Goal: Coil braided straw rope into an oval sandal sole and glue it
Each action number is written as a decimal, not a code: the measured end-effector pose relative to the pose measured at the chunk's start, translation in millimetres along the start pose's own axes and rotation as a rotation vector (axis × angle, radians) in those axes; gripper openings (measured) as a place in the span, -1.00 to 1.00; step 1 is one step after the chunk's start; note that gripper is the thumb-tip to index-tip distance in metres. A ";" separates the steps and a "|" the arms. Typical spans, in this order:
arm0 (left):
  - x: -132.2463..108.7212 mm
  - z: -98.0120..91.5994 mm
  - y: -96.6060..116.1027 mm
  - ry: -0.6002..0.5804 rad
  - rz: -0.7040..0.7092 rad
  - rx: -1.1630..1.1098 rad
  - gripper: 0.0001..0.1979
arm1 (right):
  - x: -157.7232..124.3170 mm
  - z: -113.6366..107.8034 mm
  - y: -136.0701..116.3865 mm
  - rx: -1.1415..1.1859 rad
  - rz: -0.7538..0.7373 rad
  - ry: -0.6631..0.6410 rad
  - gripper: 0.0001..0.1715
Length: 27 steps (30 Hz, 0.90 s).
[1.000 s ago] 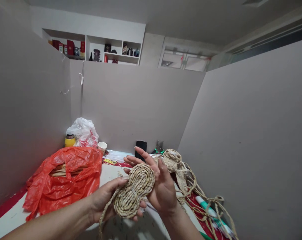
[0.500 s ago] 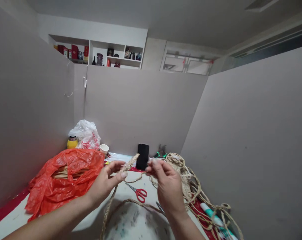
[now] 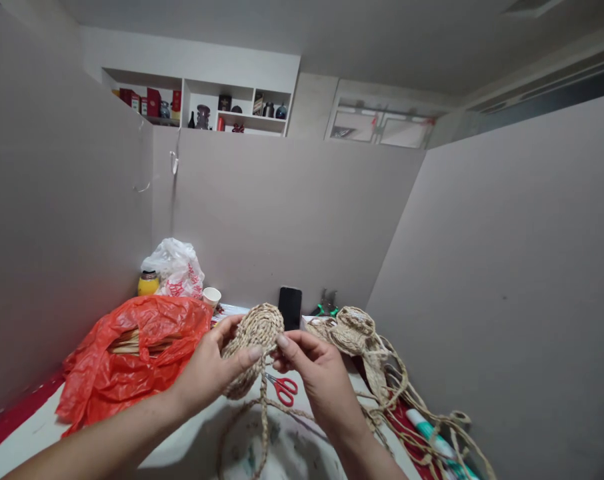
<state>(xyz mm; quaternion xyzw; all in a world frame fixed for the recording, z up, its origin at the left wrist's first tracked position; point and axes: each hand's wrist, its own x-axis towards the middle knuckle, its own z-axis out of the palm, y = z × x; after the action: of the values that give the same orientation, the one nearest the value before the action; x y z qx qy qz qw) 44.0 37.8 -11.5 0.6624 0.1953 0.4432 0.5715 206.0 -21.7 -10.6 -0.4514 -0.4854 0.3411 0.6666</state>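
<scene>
An oval mat of coiled braided straw (image 3: 255,333) is held up over the table, tilted with its face towards me. My left hand (image 3: 215,370) grips its left and lower edge, thumb across the front. My right hand (image 3: 315,377) pinches the mat's right edge with its fingertips. A loose braid tail (image 3: 263,427) hangs from the mat down towards the table. Red-handled scissors (image 3: 285,390) lie on the table just under my hands.
A red plastic bag (image 3: 132,353) with straw strips sits at left. Behind it are a white bag (image 3: 177,267), a yellow jar (image 3: 147,283) and a paper cup (image 3: 212,296). A black phone (image 3: 290,307) leans on the back partition. Braided straw pieces (image 3: 357,333) and cords trail at right beside a white-green tube (image 3: 432,433).
A second ago the mat faced me flat in both hands. Half a second ago it was edge-on between my fingertips. Now it is turned face-on again, and higher.
</scene>
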 end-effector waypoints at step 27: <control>-3.4 1.8 8.9 -0.007 -0.204 -0.317 -0.76 | -7.8 6.3 -7.1 -0.079 -0.015 -0.044 -0.76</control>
<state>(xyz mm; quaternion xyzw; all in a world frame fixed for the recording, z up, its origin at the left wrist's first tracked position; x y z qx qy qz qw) 41.5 31.7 -4.4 0.5423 0.1870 0.4060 0.7114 197.8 -29.5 -5.8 -0.4664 -0.5163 0.3264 0.6398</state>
